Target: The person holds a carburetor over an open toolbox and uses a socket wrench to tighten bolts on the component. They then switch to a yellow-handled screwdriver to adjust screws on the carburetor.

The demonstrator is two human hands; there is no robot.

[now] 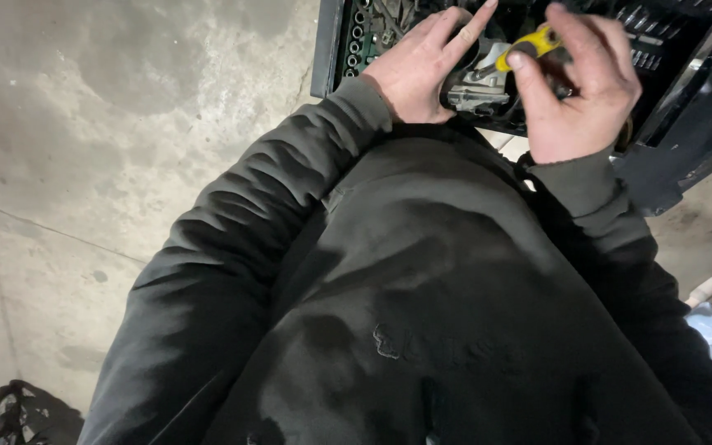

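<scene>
Head view at twelve o'clock: our right hand (578,86) has its fingers closed on a yellow-handled tool (529,45), our left hand (422,66) rests open-fingered against a grey metal part (475,91), both over the black socket case (348,41) on the concrete floor (84,124).

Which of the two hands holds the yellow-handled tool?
The right hand does: its thumb and fingers pinch the yellow-handled tool. The left hand holds no tool and rests on the grey metal part.

A yellow-handled tool (529,48) lies tilted, just above a grey metal part (475,91).
</scene>
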